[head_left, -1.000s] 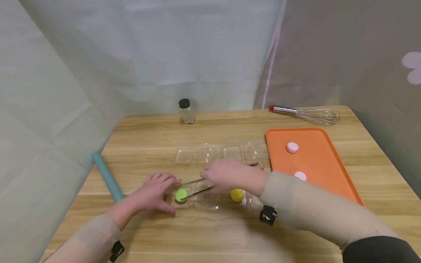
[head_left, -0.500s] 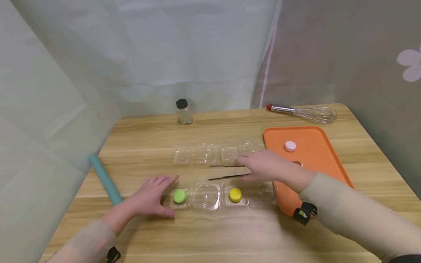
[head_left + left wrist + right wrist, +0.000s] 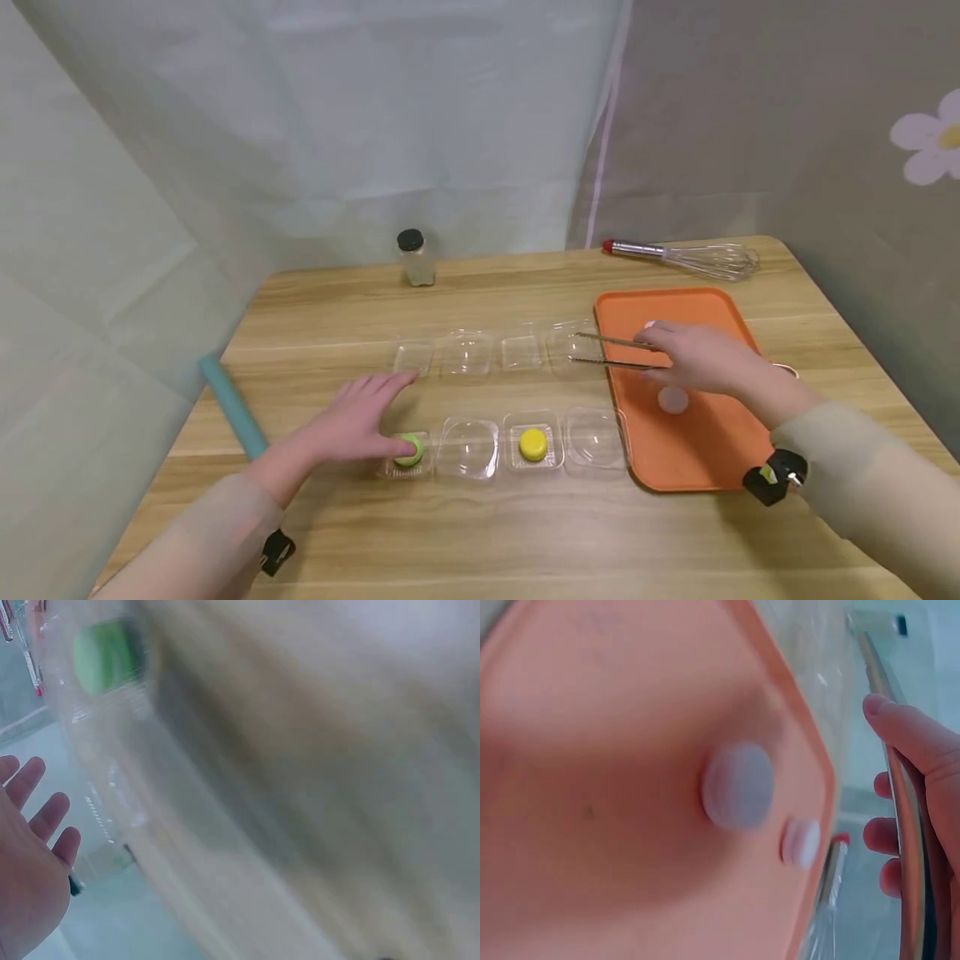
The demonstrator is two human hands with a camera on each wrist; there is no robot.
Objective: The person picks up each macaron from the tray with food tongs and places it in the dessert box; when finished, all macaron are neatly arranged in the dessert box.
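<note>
My right hand [image 3: 697,358] holds metal tongs [image 3: 617,363], arms apart with nothing between them, above the orange tray [image 3: 697,467]. On that tray sit two pale pink macarons; the nearer macaron [image 3: 739,786] lies below the hand, and the farther macaron [image 3: 802,841] is mostly covered by the fingers in the head view. My left hand [image 3: 356,425] spreads its fingers over the left end of the near clear containers, its thumb overlapping a green macaron [image 3: 105,656]. A yellow macaron [image 3: 533,445] rests in a clear plastic container [image 3: 555,418] right of it.
Behind, another row of clear plastic containers [image 3: 468,353] reaches the tray's left edge. A black-capped jar [image 3: 417,260] and a whisk [image 3: 697,257] are at the back. A teal roll [image 3: 234,408] lies along the left edge.
My right hand has moved right with the tongs, from the green macaron to over the tray. My left hand has lifted slightly, its thumb now in front of the green macaron.
</note>
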